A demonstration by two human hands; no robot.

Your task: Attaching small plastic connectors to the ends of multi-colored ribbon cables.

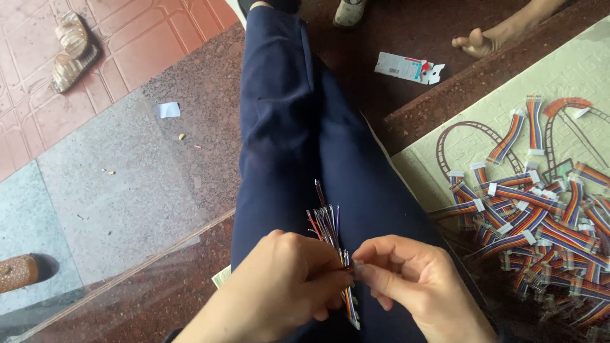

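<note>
My left hand (289, 279) and my right hand (413, 276) meet over my lap, which is covered by dark blue trousers (298, 140). The left hand pinches a bundle of thin multicoloured wires (327, 222) whose loose ends fan upward. Between thumb and fingers of the right hand is a small pale connector (358, 268) at the wires' end. More of the ribbon cable hangs down below the hands (351, 308).
A heap of finished rainbow ribbon cables (540, 216) lies on a patterned mat (445, 159) to my right. A torn white packet (408, 67) and another person's bare foot (476, 43) are on the dark stone floor. Sandals (73, 51) rest on red tiles.
</note>
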